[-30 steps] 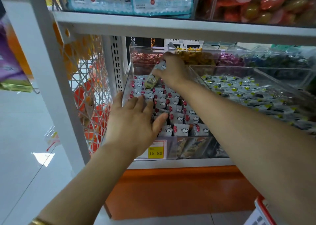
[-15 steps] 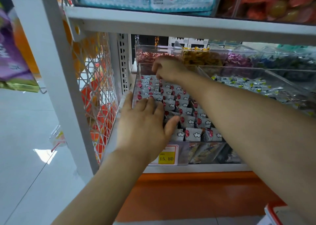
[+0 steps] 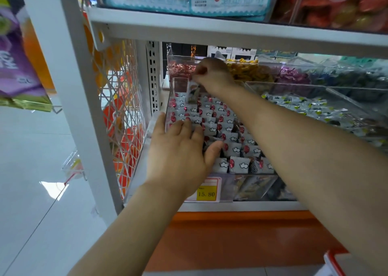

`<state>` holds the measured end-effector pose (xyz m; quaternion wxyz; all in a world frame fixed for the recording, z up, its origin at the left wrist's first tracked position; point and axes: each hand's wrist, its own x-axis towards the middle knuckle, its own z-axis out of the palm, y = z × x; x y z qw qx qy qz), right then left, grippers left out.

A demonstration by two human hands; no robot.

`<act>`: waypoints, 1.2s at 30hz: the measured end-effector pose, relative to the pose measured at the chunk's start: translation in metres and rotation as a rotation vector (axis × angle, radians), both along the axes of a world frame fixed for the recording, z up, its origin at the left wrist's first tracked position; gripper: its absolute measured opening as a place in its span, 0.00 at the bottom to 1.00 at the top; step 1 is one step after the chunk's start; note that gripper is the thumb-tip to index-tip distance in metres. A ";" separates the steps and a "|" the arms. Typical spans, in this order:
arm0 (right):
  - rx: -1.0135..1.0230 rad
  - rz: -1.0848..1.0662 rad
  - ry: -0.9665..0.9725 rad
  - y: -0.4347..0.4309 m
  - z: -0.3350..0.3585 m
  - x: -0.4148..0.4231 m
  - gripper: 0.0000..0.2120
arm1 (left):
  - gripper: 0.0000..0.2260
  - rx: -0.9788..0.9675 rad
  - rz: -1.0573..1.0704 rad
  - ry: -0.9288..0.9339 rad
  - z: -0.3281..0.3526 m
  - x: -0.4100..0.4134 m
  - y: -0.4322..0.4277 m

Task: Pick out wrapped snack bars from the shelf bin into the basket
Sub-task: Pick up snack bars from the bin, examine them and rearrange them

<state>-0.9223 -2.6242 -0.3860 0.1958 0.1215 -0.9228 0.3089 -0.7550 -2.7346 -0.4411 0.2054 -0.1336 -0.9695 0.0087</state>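
Item: snack bars (image 3: 228, 133), white-wrapped, stood on end in rows that run from the front edge to the back edge of the clear shelf bin (image 3: 254, 188).
Left hand (image 3: 180, 149): laid flat on the front-left rows, fingers straight, thumb spread, nothing gripped.
Right hand (image 3: 212, 74): reached to the bin's back edge, fingers curled. A dark wrapper (image 3: 194, 96) is seen just beneath them; whether it is gripped cannot be told.
Basket (image 3: 333, 263): only a red-rimmed corner is shown, low under the right arm.
The right arm is judged nearer the basket, the left hand nearer the front rows.
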 end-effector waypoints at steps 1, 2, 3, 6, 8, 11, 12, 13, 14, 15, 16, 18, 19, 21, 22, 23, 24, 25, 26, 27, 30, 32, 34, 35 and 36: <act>-0.082 0.004 0.039 0.004 0.005 0.009 0.04 | 0.41 0.000 0.000 -0.006 0.001 0.001 0.000; -0.146 0.003 0.090 0.008 0.009 0.021 0.04 | 0.41 -0.004 -0.001 -0.006 0.001 0.002 -0.001; -0.211 0.000 0.141 0.013 0.010 0.034 0.04 | 0.40 -0.009 -0.004 0.001 0.002 0.003 -0.001; -0.422 -0.044 0.168 0.028 0.007 0.078 0.03 | 0.31 0.066 -0.039 0.066 0.005 0.009 -0.003; -0.565 -0.041 0.120 0.037 0.002 0.111 0.06 | 0.24 0.192 -0.073 0.145 0.007 0.013 -0.005; -0.745 0.018 0.004 0.049 -0.009 0.162 0.04 | 0.17 0.441 -0.100 0.241 0.008 0.027 -0.003; -0.819 0.049 -0.047 0.052 -0.013 0.177 0.04 | 0.16 0.563 -0.115 0.213 0.009 0.033 -0.003; -0.884 0.078 -0.099 0.054 -0.016 0.191 0.04 | 0.17 0.682 -0.125 0.149 0.010 0.038 -0.002; -0.943 0.102 -0.149 0.056 -0.018 0.202 0.05 | 0.19 0.793 -0.133 0.069 0.010 0.043 -0.001; -1.003 0.123 -0.192 0.057 -0.020 0.213 0.05 | 0.18 0.894 -0.140 -0.013 0.009 0.047 -0.002; -1.070 0.143 -0.228 0.058 -0.022 0.222 0.05 | 0.16 0.994 -0.154 -0.094 0.008 0.051 -0.003; -1.200 0.171 -0.288 0.061 -0.026 0.235 0.05 | 0.11 1.200 -0.176 -0.252 0.007 0.061 -0.005; -1.250 0.182 -0.315 0.062 -0.028 0.240 0.05 | 0.12 1.287 -0.184 -0.312 0.007 0.066 -0.005; -1.327 0.220 -0.364 0.065 -0.031 0.248 0.04 | 0.14 1.391 -0.202 -0.373 0.006 0.071 -0.004; -1.364 0.249 -0.387 0.066 -0.032 0.251 0.04 | 0.14 1.439 -0.209 -0.393 0.006 0.072 -0.004; -1.397 0.278 -0.407 0.067 -0.032 0.253 0.06 | 0.15 1.491 -0.210 -0.420 0.007 0.073 -0.004; -1.420 0.301 -0.421 0.067 -0.033 0.255 0.11 | 0.16 1.539 -0.202 -0.447 0.008 0.073 -0.004; -1.429 0.310 -0.430 0.067 -0.033 0.256 0.15 | 0.16 1.571 -0.192 -0.463 0.009 0.073 -0.004; -1.430 0.313 -0.433 0.068 -0.034 0.256 0.18 | 0.16 1.590 -0.179 -0.467 0.009 0.073 -0.003; -1.428 0.319 -0.434 0.067 -0.035 0.256 0.17 | 0.15 1.605 -0.169 -0.464 0.009 0.073 -0.003; -1.447 0.328 -0.430 0.068 -0.036 0.253 0.16 | 0.15 1.687 -0.177 -0.467 0.010 0.072 -0.002; -1.474 0.323 -0.428 0.070 -0.037 0.251 0.15 | 0.15 1.764 -0.227 -0.521 0.012 0.071 -0.002; -1.514 0.303 -0.424 0.073 -0.036 0.248 0.12 | 0.16 1.821 -0.317 -0.625 0.014 0.071 -0.001; -1.540 0.285 -0.420 0.075 -0.036 0.247 0.10 | 0.18 1.834 -0.366 -0.676 0.014 0.071 0.000; -1.565 0.262 -0.414 0.077 -0.035 0.245 0.09 | 0.18 1.839 -0.410 -0.717 0.015 0.071 0.001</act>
